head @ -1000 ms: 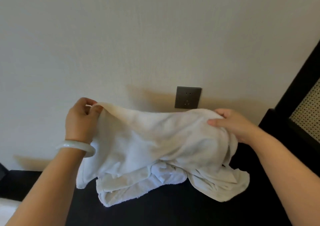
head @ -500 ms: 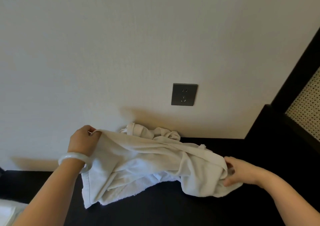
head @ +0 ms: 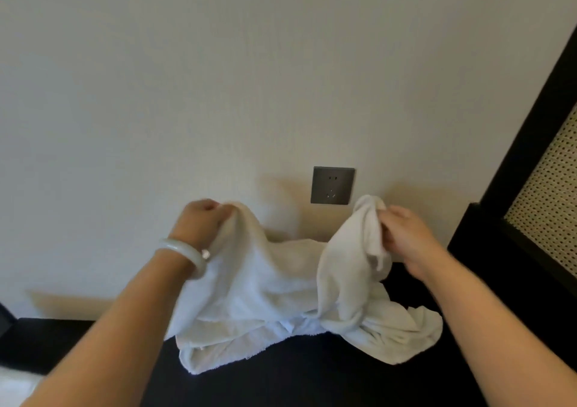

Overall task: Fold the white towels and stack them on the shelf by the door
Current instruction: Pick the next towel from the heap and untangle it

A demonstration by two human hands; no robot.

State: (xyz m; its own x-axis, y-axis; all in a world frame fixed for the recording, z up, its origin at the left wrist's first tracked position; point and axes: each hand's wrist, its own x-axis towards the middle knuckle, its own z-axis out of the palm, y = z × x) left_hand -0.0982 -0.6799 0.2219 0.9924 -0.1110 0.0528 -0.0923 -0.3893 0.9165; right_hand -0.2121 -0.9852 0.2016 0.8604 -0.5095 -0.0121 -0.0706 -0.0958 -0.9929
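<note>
A grey wall socket sits on the pale wall just above and between the two raised hands, and a black frame with a woven cane panel closes off the right side. The left hand, with a pale bangle on its wrist, pinches one bunched edge of the white towel; the right hand grips another bunched part, the hands held apart. The towel sags between them, its lower folds resting crumpled on the dark surface, near the wall. It may be more than one towel; the folds blur together. Bare dark surface lies in front of the cloth.
</note>
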